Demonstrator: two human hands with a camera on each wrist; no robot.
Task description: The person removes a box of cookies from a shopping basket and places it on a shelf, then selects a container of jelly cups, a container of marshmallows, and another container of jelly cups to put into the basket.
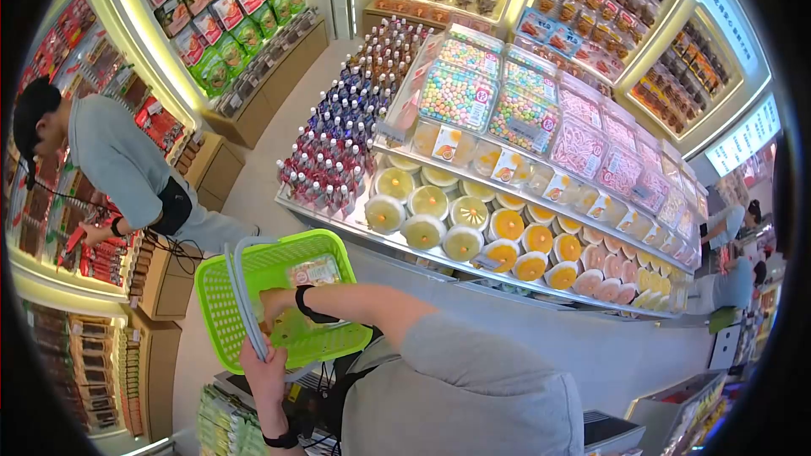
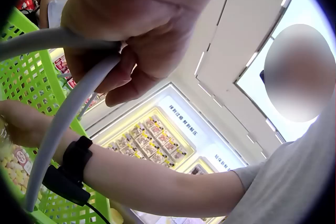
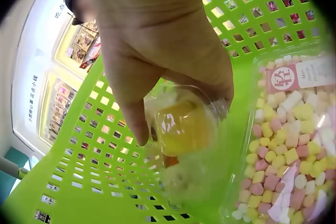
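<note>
My left hand (image 1: 265, 370) grips the grey handles (image 2: 59, 124) of a bright green plastic basket (image 1: 221, 325), with fingers curled round them in the left wrist view. Inside the basket is my right hand (image 3: 168, 61), thumb on one side and fingers on the other of a clear plastic pack of yellow jelly (image 3: 185, 129). The pack is low in the basket, by the perforated wall. Beside it lies a clear box of mini marshmallows (image 3: 291, 155), pink, yellow and white, with a pink and white label.
A display counter (image 1: 405, 241) in front carries rows of fruit jelly cups (image 1: 465, 213), candy boxes (image 1: 459, 101) and bottles (image 1: 342, 131). To the left, another person (image 1: 127, 152) stands by shelves of packaged snacks. Green packets (image 1: 232, 422) stand below the basket in the head view.
</note>
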